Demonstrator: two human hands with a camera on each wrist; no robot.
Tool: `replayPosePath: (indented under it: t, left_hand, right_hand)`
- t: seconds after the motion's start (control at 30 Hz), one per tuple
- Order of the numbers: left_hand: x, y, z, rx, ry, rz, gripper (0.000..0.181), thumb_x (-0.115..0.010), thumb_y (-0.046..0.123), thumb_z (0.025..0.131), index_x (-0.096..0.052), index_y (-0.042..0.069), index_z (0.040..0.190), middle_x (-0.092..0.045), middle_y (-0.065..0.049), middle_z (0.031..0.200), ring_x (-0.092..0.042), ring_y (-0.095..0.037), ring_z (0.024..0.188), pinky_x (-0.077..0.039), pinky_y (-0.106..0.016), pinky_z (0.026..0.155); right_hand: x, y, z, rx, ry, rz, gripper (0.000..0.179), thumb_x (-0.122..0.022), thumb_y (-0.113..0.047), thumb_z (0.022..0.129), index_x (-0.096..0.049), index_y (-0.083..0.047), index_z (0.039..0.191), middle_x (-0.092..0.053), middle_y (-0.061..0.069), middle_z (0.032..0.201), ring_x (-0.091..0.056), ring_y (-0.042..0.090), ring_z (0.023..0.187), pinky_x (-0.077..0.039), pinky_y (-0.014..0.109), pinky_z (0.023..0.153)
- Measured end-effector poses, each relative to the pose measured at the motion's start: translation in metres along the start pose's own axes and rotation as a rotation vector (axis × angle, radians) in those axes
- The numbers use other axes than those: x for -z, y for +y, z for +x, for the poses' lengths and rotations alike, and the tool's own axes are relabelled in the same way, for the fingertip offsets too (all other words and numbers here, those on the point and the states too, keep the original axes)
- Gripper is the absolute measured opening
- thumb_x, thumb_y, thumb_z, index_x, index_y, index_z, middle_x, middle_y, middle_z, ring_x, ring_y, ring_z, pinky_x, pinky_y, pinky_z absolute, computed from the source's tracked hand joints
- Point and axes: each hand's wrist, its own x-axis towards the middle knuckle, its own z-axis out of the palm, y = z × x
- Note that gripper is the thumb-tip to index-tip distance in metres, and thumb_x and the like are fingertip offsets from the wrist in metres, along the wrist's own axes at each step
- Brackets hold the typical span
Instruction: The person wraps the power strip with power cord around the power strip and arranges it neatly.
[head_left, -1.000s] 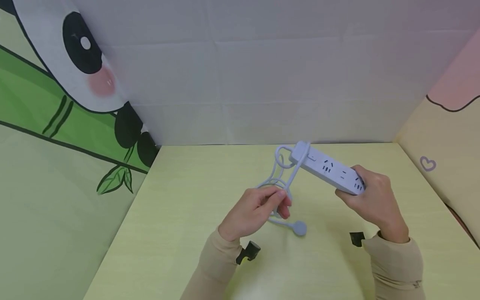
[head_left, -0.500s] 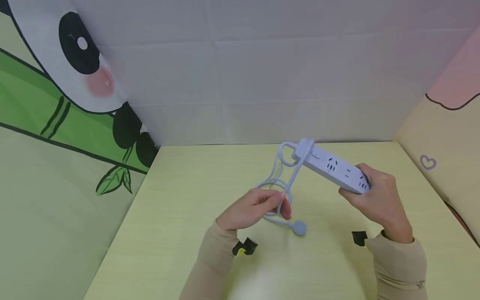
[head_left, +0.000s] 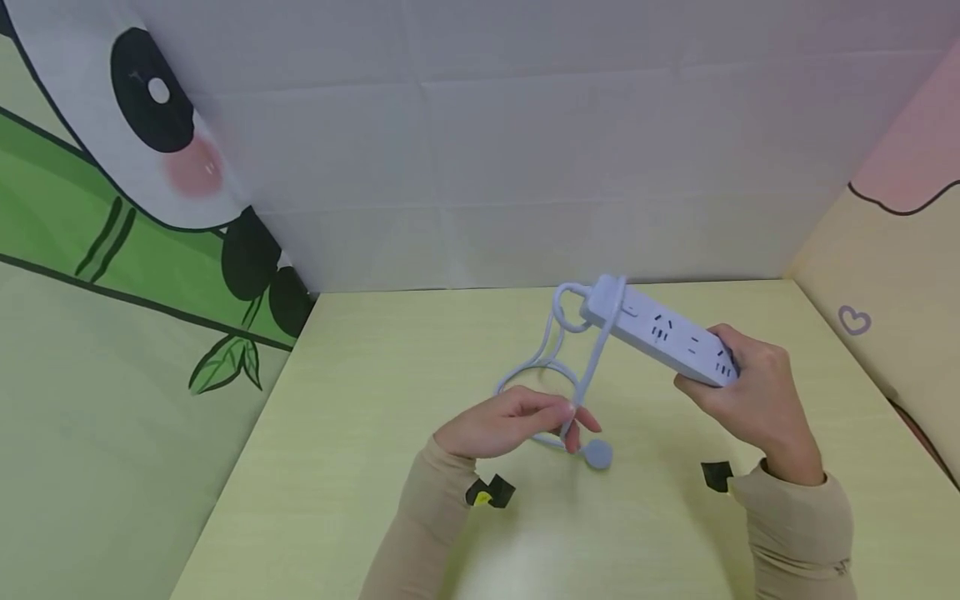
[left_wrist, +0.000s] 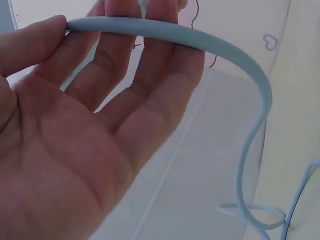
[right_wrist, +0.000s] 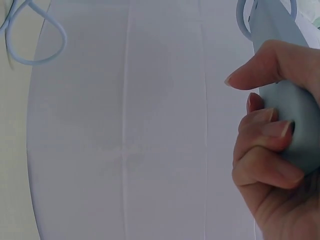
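A white power strip [head_left: 660, 329] is held tilted above the table, its socket face up. My right hand [head_left: 750, 392] grips its near right end; in the right wrist view the fingers [right_wrist: 265, 165] curl around its body. The strip's cord [head_left: 596, 358] loops at the far end and crosses over the strip's face. My left hand [head_left: 517, 421] pinches this cord between thumb and fingers. In the left wrist view the cord [left_wrist: 225, 50] runs across the fingers and hangs down in a curve. The round plug [head_left: 597, 454] lies just right of the left fingertips.
Loose cord loops [head_left: 525, 364] lie on the pale yellow table [head_left: 375, 358]. A white wall panel [head_left: 525, 167] stands behind it, with printed panels left and right. Black straps or mounts [head_left: 717, 476] show at both sleeves.
My left hand has slid slightly down along the cord toward the plug, its fingers spreading a little. The right hand with the power strip has shifted slightly right.
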Motion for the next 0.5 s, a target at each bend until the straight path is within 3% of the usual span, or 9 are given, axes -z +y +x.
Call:
replayPosePath:
  t: [0.1,0.23,0.5]
  left_hand:
    - [-0.0004,-0.0005,0.0008,0.02,0.004,0.045,0.037,-0.043,0.026,0.11,-0.072,0.004,0.104,-0.071,-0.004,0.102,-0.064,-0.009,0.102,-0.051,-0.026,0.097]
    - [0.0007,-0.0025,0.0022,0.023,0.044,0.105,0.035,-0.044,0.028,0.11,-0.075,0.011,0.112,-0.061,-0.003,0.075,-0.059,-0.011,0.079,-0.048,-0.024,0.082]
    - [0.0058,-0.0094,0.003,0.093,0.098,0.074,0.045,-0.045,0.039,0.108,-0.077,0.012,0.091,-0.048,0.001,0.059,-0.046,-0.014,0.062,-0.043,-0.022,0.07]
  right_hand:
    - [0.0003,-0.0003,0.0002,0.0,0.005,-0.001,0.032,-0.082,0.003,0.064,-0.069,-0.001,0.092,-0.073,0.015,0.083,-0.052,-0.005,0.069,-0.039,0.009,0.063]
    - [0.001,-0.0005,0.0005,-0.002,0.02,0.008,0.032,-0.082,0.003,0.063,-0.07,0.0,0.092,-0.073,0.017,0.083,-0.052,-0.009,0.071,-0.039,0.007,0.065]
    - [0.0033,-0.0019,0.0,-0.011,0.036,0.027,0.034,-0.083,0.003,0.063,-0.07,0.0,0.095,-0.073,0.019,0.085,-0.051,-0.011,0.072,-0.039,0.006,0.065]
